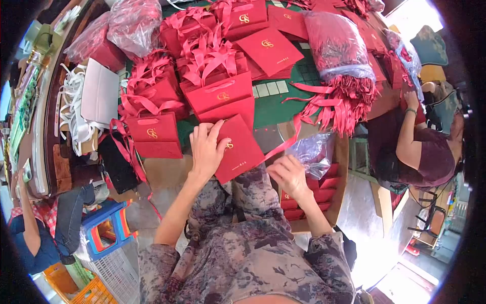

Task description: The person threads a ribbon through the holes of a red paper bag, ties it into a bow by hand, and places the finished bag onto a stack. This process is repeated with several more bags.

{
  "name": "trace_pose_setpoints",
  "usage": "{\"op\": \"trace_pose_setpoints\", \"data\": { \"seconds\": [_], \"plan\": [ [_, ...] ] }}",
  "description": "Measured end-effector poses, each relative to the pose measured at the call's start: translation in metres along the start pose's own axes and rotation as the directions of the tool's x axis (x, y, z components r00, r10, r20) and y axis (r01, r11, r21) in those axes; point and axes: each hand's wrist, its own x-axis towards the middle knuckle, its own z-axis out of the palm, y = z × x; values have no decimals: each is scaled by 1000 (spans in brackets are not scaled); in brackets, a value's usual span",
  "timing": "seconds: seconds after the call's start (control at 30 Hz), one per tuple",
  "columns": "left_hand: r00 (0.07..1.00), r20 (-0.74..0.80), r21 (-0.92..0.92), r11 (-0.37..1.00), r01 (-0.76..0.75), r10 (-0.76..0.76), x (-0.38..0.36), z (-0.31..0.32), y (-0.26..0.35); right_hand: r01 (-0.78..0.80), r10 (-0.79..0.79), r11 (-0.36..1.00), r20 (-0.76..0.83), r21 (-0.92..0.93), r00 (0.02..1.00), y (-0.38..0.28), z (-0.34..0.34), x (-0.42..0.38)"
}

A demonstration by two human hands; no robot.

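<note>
Hands work at the surface's [268,114] near edge, the left [206,147] gripping a flat, smooth red bag [240,150] tilted over the lap, gold print on its face, the right [287,174] half-curled beside pink-red ribbon [284,146], its hold unclear.

Got some blue plastic stools [97,237] over at 8 o'clock, then a white crate [115,271] and an orange crate [95,293] around 7:30, plus a patterned teal chair [429,45] up at 2.
</note>
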Motion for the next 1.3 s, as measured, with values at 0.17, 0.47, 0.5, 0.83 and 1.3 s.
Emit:
{"op": "trace_pose_setpoints", "data": {
  "seconds": [0.17, 0.47, 0.5, 0.83, 1.3],
  "plan": [
    [999, -10, -22, 999, 36, -36, 1, -7, 7, 82, -83, 994, -19, -77, 996, -14, 33, -4],
    [989, 62, -154, 978, 140, -132, 2, -19, 11, -61, 56, 997, -106, -44, 993, -32, 38, -12],
    [982, 113, -194, 966, 172, -152, 3, -24, 15, -37, 29, 998, -142, -55, 989, -40, 30, -9],
    [950, 268, -312, 917, 246, -164, -6, -36, 50, -346, 482, 819, -220, 458, 848, -60, 34, 48],
    [998, 53, -134, 991, -12, 19, -33, -41, 72, -500, 549, 783, -33, 370, 835, -75, 15, 66]
  ]
}}
